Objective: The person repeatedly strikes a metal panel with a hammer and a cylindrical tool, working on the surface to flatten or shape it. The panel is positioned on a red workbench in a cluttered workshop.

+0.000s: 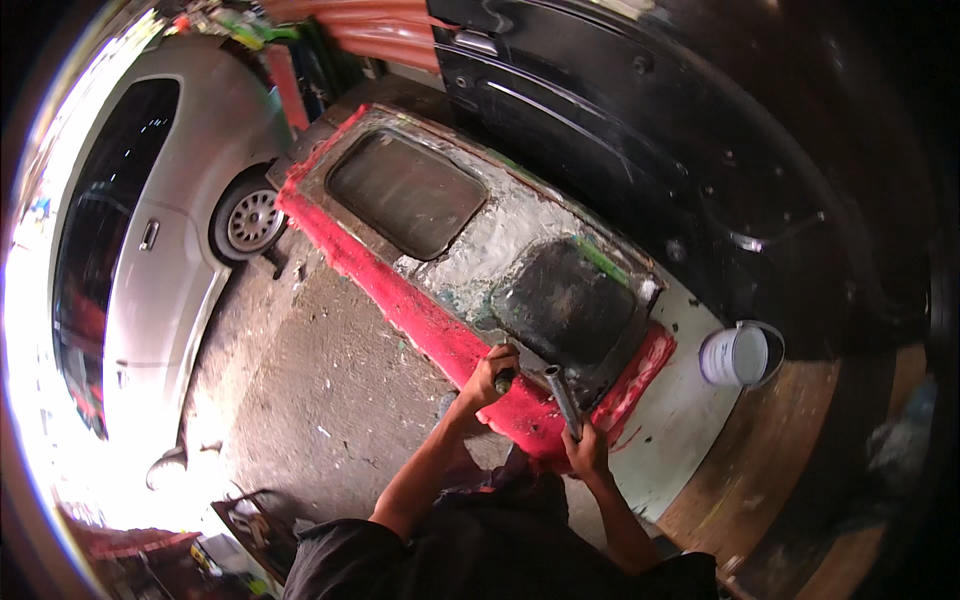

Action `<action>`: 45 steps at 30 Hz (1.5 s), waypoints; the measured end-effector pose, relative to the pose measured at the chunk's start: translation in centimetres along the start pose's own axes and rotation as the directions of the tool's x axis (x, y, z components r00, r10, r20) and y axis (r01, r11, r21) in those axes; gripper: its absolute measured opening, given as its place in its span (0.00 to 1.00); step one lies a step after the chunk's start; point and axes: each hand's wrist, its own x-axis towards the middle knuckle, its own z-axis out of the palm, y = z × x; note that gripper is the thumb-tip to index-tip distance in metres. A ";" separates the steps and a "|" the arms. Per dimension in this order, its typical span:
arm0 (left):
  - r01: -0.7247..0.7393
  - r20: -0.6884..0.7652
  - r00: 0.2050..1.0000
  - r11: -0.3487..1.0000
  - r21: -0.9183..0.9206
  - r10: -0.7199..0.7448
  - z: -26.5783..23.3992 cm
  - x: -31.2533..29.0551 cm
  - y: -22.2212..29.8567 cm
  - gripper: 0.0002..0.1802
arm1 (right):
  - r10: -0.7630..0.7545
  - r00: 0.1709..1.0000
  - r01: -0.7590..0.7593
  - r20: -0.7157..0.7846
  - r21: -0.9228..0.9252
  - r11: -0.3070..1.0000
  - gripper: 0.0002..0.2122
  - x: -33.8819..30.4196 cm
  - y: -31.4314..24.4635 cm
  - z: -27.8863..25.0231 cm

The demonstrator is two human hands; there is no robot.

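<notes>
My left hand (494, 374) is closed around a short dark object (504, 381) with a rounded end; its kind I cannot make out. In my right hand (588, 452) is a grey metal tube (563, 396), its open end pointing up and away from me. Both hands are over the near end of a long, low workpiece. It has a red, rough-edged border (400, 302), patchy white filler (490, 240) on top, a dark recessed rectangular panel (408, 190) farther off and a black rounded panel (570, 305) nearer.
A silver car (165, 220) stands at the left beyond a strip of concrete floor (310, 380). Large black vehicle panels (640, 130) line the far right side. A white bucket (732, 357) with a wire handle is on a pale board (690, 425) at the right.
</notes>
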 end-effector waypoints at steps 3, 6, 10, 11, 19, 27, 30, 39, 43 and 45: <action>-0.040 0.058 0.997 0.997 -0.072 0.045 -0.9 -0.4 -0.5 0.08 | 0.106 0.991 -0.104 -0.079 0.039 0.994 0.12 -2.5 -2.4 4.0; -0.164 0.161 0.972 0.985 -0.055 0.170 -1.8 -0.3 -1.3 0.09 | 0.154 0.973 -0.138 -0.171 0.099 0.985 0.09 -4.9 -4.3 8.2; -0.165 0.258 0.945 0.973 -0.158 0.202 -3.4 0.4 -1.5 0.09 | 0.325 0.923 -0.285 -0.204 0.203 0.937 0.10 -7.5 -6.8 12.3; -0.154 0.285 0.937 0.971 -0.180 0.202 -3.8 0.5 -1.5 0.09 | 0.317 0.923 -0.276 -0.219 0.200 0.940 0.11 -7.6 -7.4 13.0; -0.120 0.335 0.921 0.962 -0.247 0.201 -4.6 1.3 -2.9 0.10 | 0.393 0.890 -0.339 -0.230 0.244 0.909 0.12 -7.3 -9.9 15.5; -0.119 0.250 0.951 0.962 -0.246 0.181 -3.3 0.9 -2.7 0.12 | 0.346 0.886 -0.273 -0.310 0.256 0.927 0.11 -5.5 -11.6 15.2; -0.128 0.237 0.953 0.961 -0.244 0.187 -2.9 1.0 -2.2 0.12 | 0.312 0.892 -0.261 -0.327 0.193 0.946 0.11 -5.6 -10.4 16.1; -0.211 0.131 0.958 0.938 -0.276 0.254 -1.9 -0.1 -1.8 0.11 | 0.288 0.919 -0.262 -0.269 0.130 0.956 0.13 -6.0 -12.0 16.1; -0.170 0.169 0.960 0.945 -0.279 0.223 -2.2 -0.2 -2.0 0.10 | 0.333 0.910 -0.286 -0.246 0.208 0.935 0.14 -6.2 -12.7 15.8; -0.182 0.160 0.961 0.953 -0.244 0.225 -2.2 -0.1 -2.3 0.10 | 0.333 0.910 -0.287 -0.248 0.204 0.936 0.16 -6.3 -12.6 16.0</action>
